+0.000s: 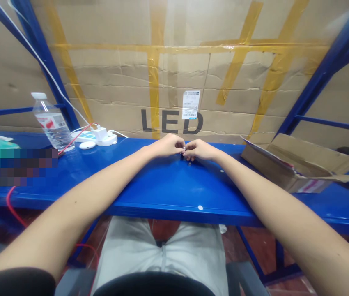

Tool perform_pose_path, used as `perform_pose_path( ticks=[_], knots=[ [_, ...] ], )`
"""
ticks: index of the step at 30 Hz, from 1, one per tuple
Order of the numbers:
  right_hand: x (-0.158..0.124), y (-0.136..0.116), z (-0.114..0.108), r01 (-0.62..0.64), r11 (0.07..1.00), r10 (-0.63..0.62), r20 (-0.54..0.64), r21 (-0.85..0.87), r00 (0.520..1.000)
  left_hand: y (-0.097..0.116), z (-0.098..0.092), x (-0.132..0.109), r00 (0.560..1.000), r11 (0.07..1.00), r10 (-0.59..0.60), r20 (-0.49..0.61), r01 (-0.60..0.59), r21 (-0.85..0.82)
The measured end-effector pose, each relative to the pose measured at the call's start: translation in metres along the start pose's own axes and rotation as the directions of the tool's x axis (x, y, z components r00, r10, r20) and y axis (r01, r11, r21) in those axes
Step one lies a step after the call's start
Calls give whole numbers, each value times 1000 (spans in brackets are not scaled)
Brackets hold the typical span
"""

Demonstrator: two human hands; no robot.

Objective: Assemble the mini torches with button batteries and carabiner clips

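Near the back of the blue table, my left hand (172, 144) and my right hand (201, 149) meet with their fingertips together. Both are closed in a pinch around a small shiny piece (184, 149), which looks like metal. Its kind is too small to make out, and the fingers cover most of it. Something small and dark shows just under the fingertips. A tiny shiny bit (189, 164) is visible just below my right fingers; whether it hangs or lies on the table I cannot tell.
On the blue table (162, 185), an open cardboard box (281, 179) stands at the right. A water bottle (53, 123), a white power strip (105, 139) and a round white disc (87, 145) are at the left. Large taped cardboard (115, 82) rises behind, between blue frame posts.
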State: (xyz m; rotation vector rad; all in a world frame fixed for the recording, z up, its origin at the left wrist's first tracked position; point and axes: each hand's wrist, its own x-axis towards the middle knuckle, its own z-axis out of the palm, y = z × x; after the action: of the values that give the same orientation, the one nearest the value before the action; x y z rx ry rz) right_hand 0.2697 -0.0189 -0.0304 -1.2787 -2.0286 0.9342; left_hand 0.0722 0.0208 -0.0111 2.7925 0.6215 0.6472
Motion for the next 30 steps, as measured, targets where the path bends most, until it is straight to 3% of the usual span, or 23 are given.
perform_pose_path(
  ticks=[3,8,11,14,19,22,25,28,30],
  knots=[
    [1,-1,0,-7,999,7,-8,-31,1000,-1,2,0,999,999,-36,-24,35,-33],
    [-1,-4,-16,-48,980,19,-145,-195,989,-8,3,2,974,973,-174,-146,148,-174],
    [-7,-8,-28,1,978,1,10,-210,1000,-13,2,4,936,922,-278,-216,196,-334],
    [-10,-12,-28,0,968,52,200,-249,978,-15,1,6,907,837,-353,-231,196,-512],
    [-7,-13,-13,-6,947,109,302,-321,947,-12,2,7,881,690,-441,-172,210,-693],
    [-7,-14,-12,-6,963,68,221,-271,973,-9,4,6,897,654,-425,-123,211,-727],
    [-6,-16,-18,40,987,-41,-6,-156,999,-7,7,6,916,644,-396,-69,223,-732],
    [-5,-17,-25,101,992,-116,-259,-71,959,-6,9,4,929,641,-368,-31,230,-732],
    [-3,-16,-26,133,989,-145,-352,-57,925,-4,10,4,936,638,-352,-12,231,-734]
  ],
)
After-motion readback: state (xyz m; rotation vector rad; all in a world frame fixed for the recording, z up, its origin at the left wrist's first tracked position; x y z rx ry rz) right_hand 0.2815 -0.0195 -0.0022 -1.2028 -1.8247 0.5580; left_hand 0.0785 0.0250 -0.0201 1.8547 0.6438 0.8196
